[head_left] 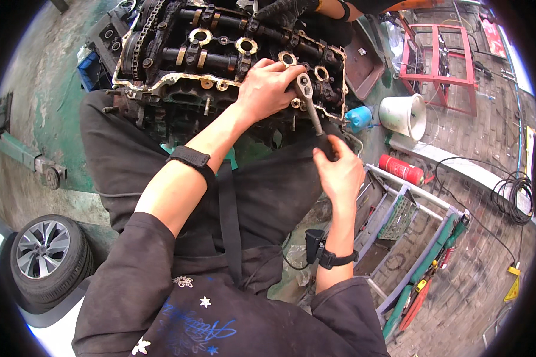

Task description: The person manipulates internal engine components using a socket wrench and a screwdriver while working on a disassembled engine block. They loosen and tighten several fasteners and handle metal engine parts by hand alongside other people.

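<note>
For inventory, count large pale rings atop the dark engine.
4, left to right: first ring, second ring, third ring beside the bare left hand, fourth ring right of the silver ratchet. Some may be hidden.

1 head-worn fisheye faces down, close above the hands (pixel 265 89).

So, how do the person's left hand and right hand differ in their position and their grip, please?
The left hand is over the engine, by the head of the ratchet; the right hand is closed around the ratchet's dark handle. The left hand is farther from the body; the right hand is nearer. Both are bare, and each arm wears a black band.
</note>
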Tool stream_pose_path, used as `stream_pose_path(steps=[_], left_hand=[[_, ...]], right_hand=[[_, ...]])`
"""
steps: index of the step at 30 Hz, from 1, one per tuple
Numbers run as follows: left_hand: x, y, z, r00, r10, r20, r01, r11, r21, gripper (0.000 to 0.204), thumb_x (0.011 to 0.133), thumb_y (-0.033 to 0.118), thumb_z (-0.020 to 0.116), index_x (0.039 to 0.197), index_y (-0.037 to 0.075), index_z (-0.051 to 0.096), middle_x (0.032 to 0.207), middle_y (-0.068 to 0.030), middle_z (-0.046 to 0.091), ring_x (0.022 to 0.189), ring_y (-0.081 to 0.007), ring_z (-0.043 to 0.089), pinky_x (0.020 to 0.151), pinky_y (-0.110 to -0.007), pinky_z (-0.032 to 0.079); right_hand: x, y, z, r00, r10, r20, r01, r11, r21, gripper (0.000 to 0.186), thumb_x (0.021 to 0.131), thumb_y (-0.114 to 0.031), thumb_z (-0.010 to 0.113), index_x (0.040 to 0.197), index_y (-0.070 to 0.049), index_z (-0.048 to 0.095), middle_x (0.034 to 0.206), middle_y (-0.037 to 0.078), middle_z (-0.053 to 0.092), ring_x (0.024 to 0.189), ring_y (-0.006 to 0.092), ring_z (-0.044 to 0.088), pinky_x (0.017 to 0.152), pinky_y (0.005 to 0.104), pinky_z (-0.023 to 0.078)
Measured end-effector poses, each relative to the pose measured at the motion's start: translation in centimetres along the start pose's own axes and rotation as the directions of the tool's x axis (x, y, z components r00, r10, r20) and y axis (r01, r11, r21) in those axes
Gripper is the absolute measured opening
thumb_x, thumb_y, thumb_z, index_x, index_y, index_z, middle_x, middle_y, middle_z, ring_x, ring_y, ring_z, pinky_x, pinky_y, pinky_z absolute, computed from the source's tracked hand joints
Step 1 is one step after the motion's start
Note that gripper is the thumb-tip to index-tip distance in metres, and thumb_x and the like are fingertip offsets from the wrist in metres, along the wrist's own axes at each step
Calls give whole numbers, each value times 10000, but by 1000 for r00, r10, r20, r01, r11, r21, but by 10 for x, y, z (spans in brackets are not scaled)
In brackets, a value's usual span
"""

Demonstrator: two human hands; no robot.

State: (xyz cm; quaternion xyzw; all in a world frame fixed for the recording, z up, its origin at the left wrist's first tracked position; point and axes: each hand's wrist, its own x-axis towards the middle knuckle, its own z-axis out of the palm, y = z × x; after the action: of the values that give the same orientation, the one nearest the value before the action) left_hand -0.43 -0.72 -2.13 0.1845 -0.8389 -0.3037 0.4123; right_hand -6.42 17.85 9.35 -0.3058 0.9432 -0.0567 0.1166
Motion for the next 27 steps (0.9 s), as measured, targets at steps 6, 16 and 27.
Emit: stream_pose_path(steps=[6,16,27], left_hand=[[0,-1,-1,1000,1,3,-1,1000,8,378,654,130,710,1026,135,643,752,-42,633,724,-222,626,769,-342,480],[-1,-3,-2,998,-32,48,33,999,-6,378,690,197,723,1052,122,642,803,-64,649,775,-244,637,775,-352,476],[-2,-3,-5,1000,-6,28,6,1000,-11,385,650,104,711,1026,109,633,752,-70,629,735,-256,626,762,-364,476]], right_hand=[[7,1,10,999,-50,-6,50,999,-7,400,747,-302,703,1075,-75,672,953,193,673,902,359,647,803,421,500],[-44,-77,46,967,-149,208,94,964,250,510,810,-384,660,1096,13,515,668,245,626,656,425,636,614,493,505],[-33,-45,22,975,-84,207,81,996,24,540,684,-349,695,1130,-59,607,917,148,691,862,327,670,778,405,516]])
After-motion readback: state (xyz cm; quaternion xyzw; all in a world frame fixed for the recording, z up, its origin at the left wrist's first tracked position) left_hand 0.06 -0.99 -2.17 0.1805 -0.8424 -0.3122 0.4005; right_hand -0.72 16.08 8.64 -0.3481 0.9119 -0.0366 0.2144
